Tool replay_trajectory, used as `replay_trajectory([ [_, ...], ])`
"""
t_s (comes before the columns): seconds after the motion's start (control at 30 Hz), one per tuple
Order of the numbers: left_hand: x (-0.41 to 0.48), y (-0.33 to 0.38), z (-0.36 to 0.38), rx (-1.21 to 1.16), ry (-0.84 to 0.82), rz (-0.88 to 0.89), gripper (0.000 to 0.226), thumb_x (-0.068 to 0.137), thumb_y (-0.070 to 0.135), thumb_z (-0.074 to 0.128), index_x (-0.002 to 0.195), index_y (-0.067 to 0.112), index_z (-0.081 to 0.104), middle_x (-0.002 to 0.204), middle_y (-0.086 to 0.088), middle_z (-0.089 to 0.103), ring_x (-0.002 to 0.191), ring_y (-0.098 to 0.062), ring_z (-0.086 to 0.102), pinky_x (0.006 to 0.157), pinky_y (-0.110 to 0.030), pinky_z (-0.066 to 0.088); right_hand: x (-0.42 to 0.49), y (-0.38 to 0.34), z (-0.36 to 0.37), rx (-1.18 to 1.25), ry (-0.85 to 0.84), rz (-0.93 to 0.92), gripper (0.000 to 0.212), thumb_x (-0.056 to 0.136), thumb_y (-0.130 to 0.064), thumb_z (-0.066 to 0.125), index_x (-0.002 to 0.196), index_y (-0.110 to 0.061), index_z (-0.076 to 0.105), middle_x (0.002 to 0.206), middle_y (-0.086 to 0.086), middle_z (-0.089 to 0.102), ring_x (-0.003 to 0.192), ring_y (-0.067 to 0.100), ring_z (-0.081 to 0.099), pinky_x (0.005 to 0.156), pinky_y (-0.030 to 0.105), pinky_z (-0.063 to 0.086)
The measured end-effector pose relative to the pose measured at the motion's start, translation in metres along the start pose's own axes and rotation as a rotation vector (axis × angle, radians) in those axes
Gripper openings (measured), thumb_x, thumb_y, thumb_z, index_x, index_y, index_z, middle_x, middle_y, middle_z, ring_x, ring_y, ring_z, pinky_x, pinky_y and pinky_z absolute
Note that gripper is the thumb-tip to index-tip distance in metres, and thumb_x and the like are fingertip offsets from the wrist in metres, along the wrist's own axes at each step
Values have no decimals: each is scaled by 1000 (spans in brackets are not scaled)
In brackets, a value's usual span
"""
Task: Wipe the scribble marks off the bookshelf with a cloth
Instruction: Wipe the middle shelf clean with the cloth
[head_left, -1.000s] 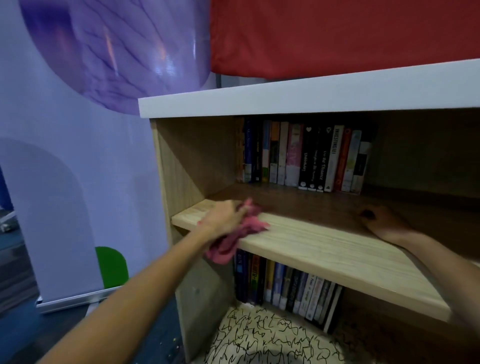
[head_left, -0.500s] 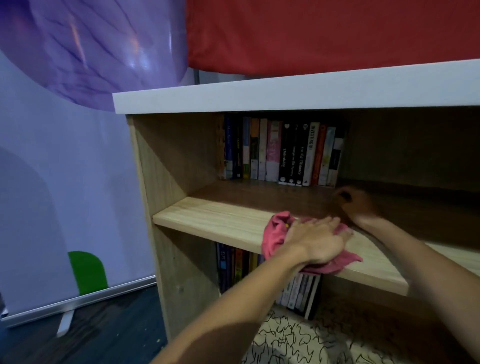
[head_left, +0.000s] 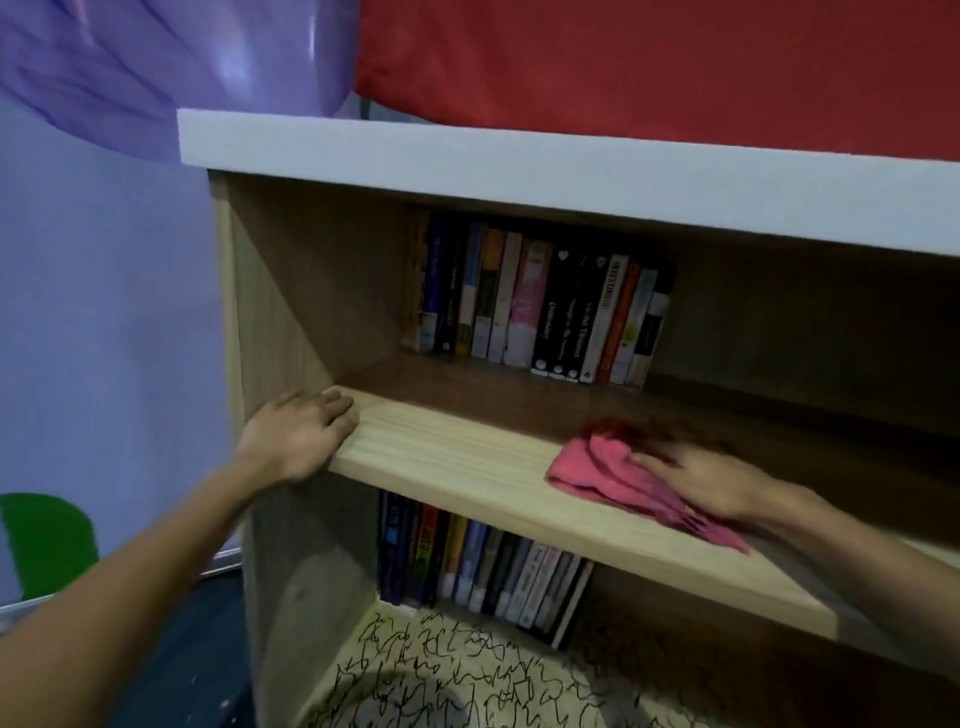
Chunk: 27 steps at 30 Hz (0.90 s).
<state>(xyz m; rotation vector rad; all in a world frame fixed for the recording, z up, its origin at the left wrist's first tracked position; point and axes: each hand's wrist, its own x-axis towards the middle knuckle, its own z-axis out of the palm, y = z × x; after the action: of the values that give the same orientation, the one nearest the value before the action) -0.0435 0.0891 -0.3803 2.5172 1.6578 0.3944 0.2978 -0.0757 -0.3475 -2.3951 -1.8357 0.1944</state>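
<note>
A wooden bookshelf has a pale middle shelf board (head_left: 457, 452) that shows no marks. A pink cloth (head_left: 592, 470) lies crumpled on its right part. My right hand (head_left: 701, 480) presses flat on the cloth, and its fingers are blurred. My left hand (head_left: 298, 434) rests on the board's left front corner, fingers lying on top, next to the side panel. Black scribble marks (head_left: 441, 670) cover the bottom shelf below.
A row of books (head_left: 540, 306) stands at the back of the middle shelf, and another row (head_left: 483, 566) stands on the bottom shelf. The white top board (head_left: 519, 161) overhangs. Red fabric (head_left: 649, 62) hangs above, and a purple banner (head_left: 104, 260) stands at the left.
The cloth was under my left hand and is now under my right hand, farther right on the shelf. My left hand has moved to the shelf's left corner.
</note>
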Motion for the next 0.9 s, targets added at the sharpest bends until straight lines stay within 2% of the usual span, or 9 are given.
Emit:
replay_trajectory([
  [0.07, 0, 3, 6, -3, 123, 45, 48, 104, 42, 24, 148, 26, 34, 156, 6, 26, 143, -14, 25, 111, -25, 16, 21, -10, 5, 41, 34, 33, 49, 104, -39, 20, 134, -17, 51, 139, 11, 51, 121, 25, 52, 102, 31, 36],
  [0.13, 4, -4, 9, -32, 188, 52, 48, 102, 47, 24, 144, 32, 40, 155, 10, 29, 140, -15, 31, 107, -25, 24, 42, -45, 17, 45, -1, -2, 55, 100, -51, 19, 119, -21, 61, 129, 7, 57, 113, 23, 54, 95, 29, 38],
  [0.27, 9, -13, 17, -52, 278, 114, 74, 80, 57, 6, 140, 38, 45, 152, 13, 34, 137, -13, 35, 100, -25, 33, 85, -96, 33, 118, -46, -245, 62, 98, -53, 31, 151, -22, 23, 157, -3, 21, 143, 15, 22, 109, 20, 15],
  [0.37, 10, -16, 23, -81, 342, 151, 92, 68, 62, -6, 137, 38, 49, 149, 13, 39, 136, -11, 38, 98, -25, 36, 136, -106, 30, 214, 13, -222, 50, 103, -38, 33, 148, -15, 33, 152, 7, 35, 140, 25, 32, 113, 27, 21],
  [0.43, 12, -18, 26, -93, 374, 158, 94, 65, 61, -7, 134, 38, 52, 147, 12, 42, 135, -10, 40, 95, -24, 38, 179, -116, 28, 208, 20, -166, 53, 104, -42, 25, 149, -15, 29, 150, 7, 35, 138, 25, 34, 108, 22, 25],
  [0.6, 14, -17, 27, -95, 450, 170, 92, 64, 58, -7, 130, 41, 56, 144, 16, 45, 133, -5, 41, 83, -21, 40, 239, -166, 34, 113, -37, -139, 67, 98, -60, 17, 153, -23, 12, 158, 4, 17, 143, 26, 24, 116, 31, 21],
  [0.73, 12, -15, 29, -131, 535, 178, 85, 70, 55, -1, 121, 37, 64, 134, 13, 56, 126, -8, 51, 73, -22, 40, 205, -177, 37, 254, -75, -394, 47, 105, -33, 31, 150, -20, 28, 152, 9, 34, 136, 25, 37, 107, 27, 29],
  [0.8, 11, -15, 31, -154, 600, 199, 67, 80, 48, 15, 102, 29, 75, 112, 8, 70, 106, -14, 66, 62, -21, 39, 190, -170, 40, 270, -31, -479, 44, 103, -15, 37, 147, -14, 35, 147, 11, 41, 134, 26, 41, 107, 26, 30],
  [0.9, 10, -16, 37, -171, 711, 220, 50, 84, 33, 32, 80, 19, 79, 83, 3, 75, 79, -18, 72, 54, -21, 42, 193, -165, 40, 157, 8, -536, 44, 102, -14, 38, 146, -11, 36, 149, 10, 38, 135, 23, 38, 110, 24, 25],
])
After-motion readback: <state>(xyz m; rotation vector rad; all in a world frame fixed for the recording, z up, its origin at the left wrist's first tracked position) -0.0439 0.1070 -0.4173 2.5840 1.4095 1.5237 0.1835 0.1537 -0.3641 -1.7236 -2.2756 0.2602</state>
